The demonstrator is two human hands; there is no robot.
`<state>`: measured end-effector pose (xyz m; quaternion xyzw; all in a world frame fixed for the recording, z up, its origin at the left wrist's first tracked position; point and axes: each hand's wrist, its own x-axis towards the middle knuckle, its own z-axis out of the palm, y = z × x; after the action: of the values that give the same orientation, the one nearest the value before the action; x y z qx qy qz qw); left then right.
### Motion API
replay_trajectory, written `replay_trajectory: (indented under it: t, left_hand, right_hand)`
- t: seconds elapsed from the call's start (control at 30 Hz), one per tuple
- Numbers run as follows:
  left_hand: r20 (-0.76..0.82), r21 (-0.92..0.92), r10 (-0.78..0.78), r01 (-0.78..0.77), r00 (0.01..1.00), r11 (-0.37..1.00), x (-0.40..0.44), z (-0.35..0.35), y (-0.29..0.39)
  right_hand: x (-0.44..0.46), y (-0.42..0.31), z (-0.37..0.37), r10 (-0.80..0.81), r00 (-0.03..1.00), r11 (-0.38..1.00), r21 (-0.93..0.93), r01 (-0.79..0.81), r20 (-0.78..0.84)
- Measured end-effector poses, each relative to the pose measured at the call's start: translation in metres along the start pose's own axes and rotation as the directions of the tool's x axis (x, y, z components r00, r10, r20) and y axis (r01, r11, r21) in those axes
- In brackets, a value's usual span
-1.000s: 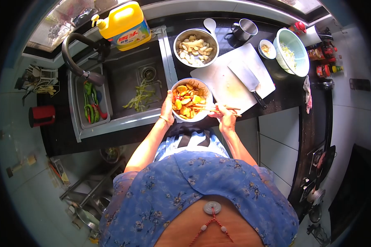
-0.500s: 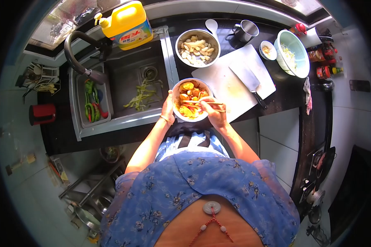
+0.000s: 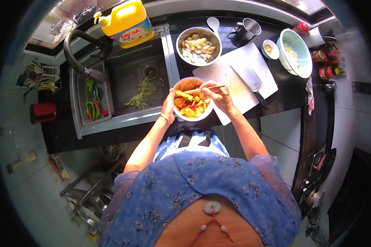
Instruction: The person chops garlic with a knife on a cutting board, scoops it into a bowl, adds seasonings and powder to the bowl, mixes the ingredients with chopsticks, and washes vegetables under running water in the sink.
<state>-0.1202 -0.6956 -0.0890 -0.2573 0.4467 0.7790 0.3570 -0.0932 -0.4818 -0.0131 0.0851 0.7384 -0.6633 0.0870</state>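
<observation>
A white bowl point(image 3: 192, 119) of yellow and reddish-brown food pieces point(image 3: 189, 111) is at the counter's front edge, between sink and cutting board. My left hand point(image 3: 168, 103) is closed on the bowl's left side. In my right hand point(image 3: 218, 96) is a pair of chopsticks point(image 3: 196, 89), with the fingers wrapped round them. Their tips reach into the bowl near its upper left, at a yellow piece. Bare brown bowl wall shows along the far side. Partly under the right forearm lies a white cutting board point(image 3: 231, 88), bearing a cleaver point(image 3: 248, 75).
Left is a sink point(image 3: 119, 70) with green scraps; a tray point(image 3: 105, 84) there holds green and red peppers. Behind stand a metal bowl point(image 3: 198, 64) of pale pieces, a mug point(image 3: 248, 29), a small bowl point(image 3: 270, 49) and a pale green colander point(image 3: 303, 61). A yellow jug point(image 3: 130, 24) stands behind the sink.
My right hand and the chopsticks have moved up toward the bowl's far rim. The food has shifted toward the near side, baring the far inner wall. My left hand keeps its hold.
</observation>
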Motion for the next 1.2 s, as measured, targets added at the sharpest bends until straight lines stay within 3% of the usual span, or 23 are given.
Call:
replay_trajectory:
  t: [0.13, 0.2, 0.3, 0.37, 0.4, 0.53, 0.6, 0.67, 0.73, 0.77, 0.8, 0.87, 0.9, 0.93, 0.97, 1.0, 1.03, 1.07, 1.13, 1.2]
  left_hand:
    - [-0.022, 0.02, 0.032, -0.031, 0.999, 0.999, 0.004, -0.002, -0.002]
    - [-0.008, -0.026, 0.0, 0.0, 1.0, 1.0, 0.007, -0.005, -0.003]
    - [0.015, -0.034, 0.004, -0.003, 1.0, 0.999, 0.01, -0.008, -0.005]
    - [0.033, -0.038, 0.004, -0.003, 0.999, 0.999, 0.008, -0.007, -0.004]
    - [0.029, -0.031, 0.001, -0.001, 1.0, 1.0, 0.006, -0.004, -0.002]
    - [0.001, 0.026, 0.007, -0.007, 1.0, 1.0, -0.001, 0.003, 0.003]
    - [-0.012, 0.042, 0.012, -0.012, 1.0, 0.999, 0.0, 0.001, 0.002]
    - [0.046, 0.032, 0.016, -0.017, 0.999, 0.999, 0.004, -0.005, -0.001]
    - [0.053, 0.011, 0.006, -0.006, 0.999, 1.0, 0.003, -0.005, -0.003]
    - [0.051, 0.014, 0.004, -0.004, 0.999, 1.0, 0.003, -0.006, -0.003]
    - [0.047, 0.014, 0.004, -0.004, 0.999, 1.0, 0.003, -0.006, -0.003]
    - [0.061, -0.008, 0.016, -0.016, 0.998, 1.0, 0.004, -0.008, -0.006]
    - [0.064, -0.009, 0.031, -0.031, 0.997, 0.999, 0.005, -0.008, -0.007]
    - [0.068, -0.01, 0.046, -0.046, 0.997, 0.999, 0.006, -0.009, -0.008]
    - [0.068, -0.012, 0.046, -0.046, 0.997, 0.999, 0.006, -0.01, -0.009]
    - [0.056, -0.032, 0.031, -0.029, 0.998, 0.999, 0.005, -0.007, -0.007]
    - [0.045, -0.051, 0.015, -0.013, 0.999, 0.999, 0.003, -0.004, -0.006]
    - [0.047, -0.051, 0.015, -0.012, 0.999, 0.999, 0.001, -0.001, -0.004]
    - [-0.024, 0.006, 0.026, -0.026, 0.999, 1.0, -0.002, 0.003, -0.002]
    - [-0.006, 0.002, 0.033, -0.033, 0.999, 0.999, 0.0, 0.002, -0.003]
  right_hand:
    - [-0.028, -0.033, -0.01, 0.025, 0.996, 0.994, -0.109, -0.016, 0.084]
    - [-0.047, -0.05, -0.015, -0.035, 0.995, 0.982, -0.179, 0.051, 0.09]
    - [-0.074, -0.056, -0.019, -0.143, 0.99, 0.972, -0.187, 0.139, -0.009]
    - [-0.084, -0.054, -0.022, -0.1, 0.982, 0.95, -0.279, 0.142, 0.16]
    - [-0.08, -0.056, -0.017, -0.194, 0.962, 0.918, -0.31, 0.248, 0.195]
    - [-0.07, -0.013, 0.004, -0.371, 0.913, 0.833, -0.374, 0.407, 0.167]
    - [-0.063, -0.007, 0.01, -0.274, 0.96, 0.908, -0.314, 0.276, 0.052]
    - [-0.053, -0.008, 0.008, -0.367, 0.93, 0.894, -0.282, 0.347, -0.017]
    - [-0.05, -0.018, 0.0, -0.29, 0.955, 0.928, -0.261, 0.267, -0.053]
    - [-0.05, -0.024, -0.003, -0.253, 0.961, 0.96, -0.151, 0.236, -0.111]
    - [-0.046, -0.025, -0.011, -0.392, 0.92, 0.872, -0.328, 0.363, -0.022]
    - [-0.053, -0.031, -0.023, -0.22, 0.972, 0.962, -0.182, 0.202, -0.084]
    - [-0.055, -0.036, -0.024, -0.05, 0.98, 0.993, 0.1, 0.07, -0.19]
    - [-0.058, -0.038, -0.027, -0.049, 0.966, 0.997, 0.049, 0.064, -0.255]
    - [-0.061, -0.023, -0.035, -0.235, 0.953, 0.931, -0.325, 0.163, -0.194]
    - [-0.062, -0.004, -0.041, -0.382, 0.921, 0.721, -0.646, 0.251, -0.068]
    - [-0.063, 0.002, -0.034, -0.187, 0.941, 0.957, -0.267, 0.111, -0.28]
    - [-0.064, 0.008, -0.024, 0.081, 0.919, 0.983, 0.185, -0.009, -0.385]
    - [-0.063, 0.027, -0.009, 0.219, 0.887, 0.906, 0.422, -0.03, -0.407]
    - [-0.059, 0.038, 0.004, 0.259, 0.864, 0.858, 0.514, 0.0, -0.431]
